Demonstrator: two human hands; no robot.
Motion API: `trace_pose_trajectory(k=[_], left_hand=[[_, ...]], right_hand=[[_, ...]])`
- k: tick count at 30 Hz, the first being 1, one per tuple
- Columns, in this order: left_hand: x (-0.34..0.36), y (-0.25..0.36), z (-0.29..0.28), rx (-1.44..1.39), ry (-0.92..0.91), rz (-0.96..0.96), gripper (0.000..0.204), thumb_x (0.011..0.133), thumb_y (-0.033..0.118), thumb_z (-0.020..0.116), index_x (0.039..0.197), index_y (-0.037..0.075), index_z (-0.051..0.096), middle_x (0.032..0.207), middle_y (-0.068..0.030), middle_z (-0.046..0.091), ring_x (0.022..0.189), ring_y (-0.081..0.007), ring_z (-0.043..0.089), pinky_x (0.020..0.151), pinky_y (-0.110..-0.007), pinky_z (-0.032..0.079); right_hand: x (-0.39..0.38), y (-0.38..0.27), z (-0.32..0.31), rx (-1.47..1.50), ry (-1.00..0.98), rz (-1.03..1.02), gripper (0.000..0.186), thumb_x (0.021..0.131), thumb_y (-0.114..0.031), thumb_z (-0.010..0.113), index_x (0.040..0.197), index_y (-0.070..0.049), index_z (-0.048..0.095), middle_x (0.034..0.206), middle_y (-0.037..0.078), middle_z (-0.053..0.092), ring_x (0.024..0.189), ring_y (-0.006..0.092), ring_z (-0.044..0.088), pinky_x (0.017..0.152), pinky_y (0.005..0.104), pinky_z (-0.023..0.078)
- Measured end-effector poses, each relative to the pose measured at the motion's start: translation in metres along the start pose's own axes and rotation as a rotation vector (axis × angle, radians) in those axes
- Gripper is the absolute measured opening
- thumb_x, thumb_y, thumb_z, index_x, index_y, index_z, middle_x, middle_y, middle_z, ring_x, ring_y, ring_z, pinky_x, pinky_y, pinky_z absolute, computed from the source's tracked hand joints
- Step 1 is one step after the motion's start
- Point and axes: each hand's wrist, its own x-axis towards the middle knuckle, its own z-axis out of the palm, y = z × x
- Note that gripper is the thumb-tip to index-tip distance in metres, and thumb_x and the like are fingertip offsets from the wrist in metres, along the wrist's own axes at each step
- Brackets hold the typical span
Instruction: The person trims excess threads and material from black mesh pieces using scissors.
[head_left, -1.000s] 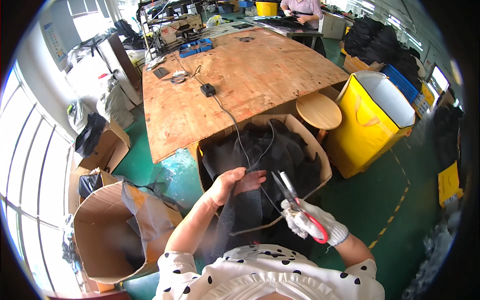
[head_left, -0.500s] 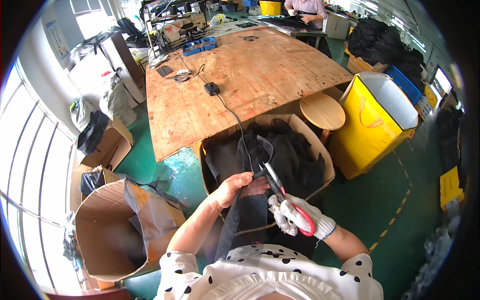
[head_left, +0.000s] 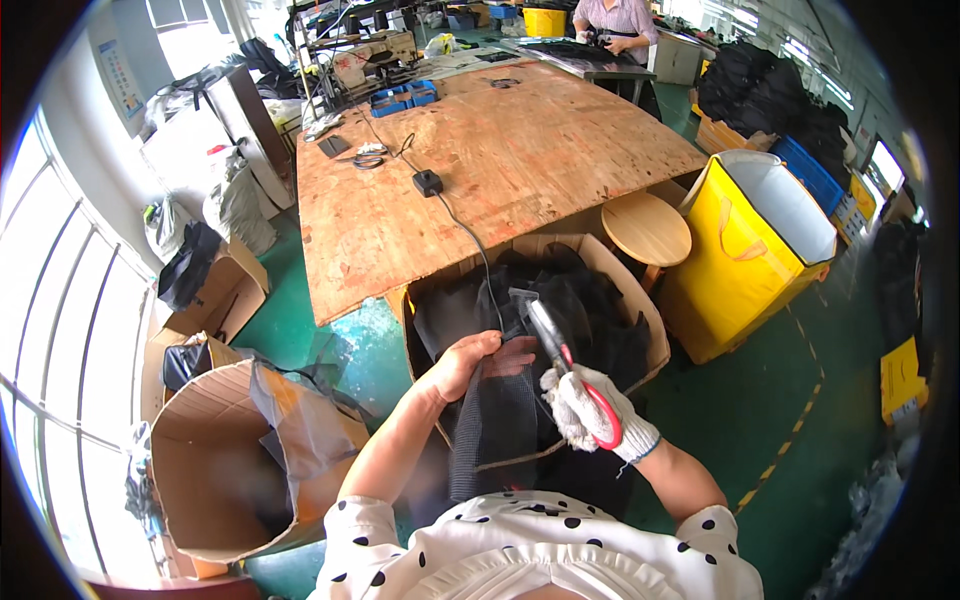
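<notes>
Black mesh fabric [head_left: 495,415] hangs from my left hand [head_left: 468,362], which pinches its upper edge between thumb and fingers; some fingers show through the mesh. My right hand [head_left: 592,412], in a white knitted glove, is wrapped round the red handles of a pair of scissors [head_left: 548,330]. Their blades point up and away, just right of the fabric's top edge. Motion blurs the tips, so whether they touch the cloth is hard to make out. Beneath both hands, a cardboard box [head_left: 655,345] holds a heap of black fabric [head_left: 590,295].
A wooden table [head_left: 480,150] stands ahead, with a black cord and adapter [head_left: 428,182] on it. Right are a round stool [head_left: 646,229] and a yellow insulated bag [head_left: 730,260]. An opened carton [head_left: 205,460] sits at the left. Across the table, another person [head_left: 618,25] works.
The scissors and my right hand have shifted slightly left, their tips raised. My left hand has moved up a little with the mesh, whose lower end now hangs straighter.
</notes>
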Motion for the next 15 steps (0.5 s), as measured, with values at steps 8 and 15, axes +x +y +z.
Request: trace_pose_trajectory(k=[8,15], left_hand=[[0.009,0.007,0.03,0.521,0.07,0.1,0.038,0.095,0.019,0.041,0.127,-0.002,0.043,0.12,-0.0086,0.05,0.101,-0.017,0.053,0.089,-0.028,0.041],[0.013,0.018,0.064,0.985,0.055,0.329,0.039,0.097,0.027,0.041,0.122,-0.003,0.048,0.112,-0.0179,0.059,0.108,-0.0257,0.055,0.092,-0.032,0.041]], right_hand=[[0.004,-0.003,-0.002,-0.362,0.161,-0.515,0.033,0.086,-0.019,0.06,0.114,-0.009,0.047,0.08,0.002,0.052,0.057,0.0085,0.053,0.045,0.021,0.043],[-0.005,-0.031,0.031,-0.611,0.498,-0.863,0.037,0.076,0.0,0.059,0.11,-0.008,0.047,0.08,-0.002,0.048,0.063,0.0094,0.052,0.055,0.0233,0.044]])
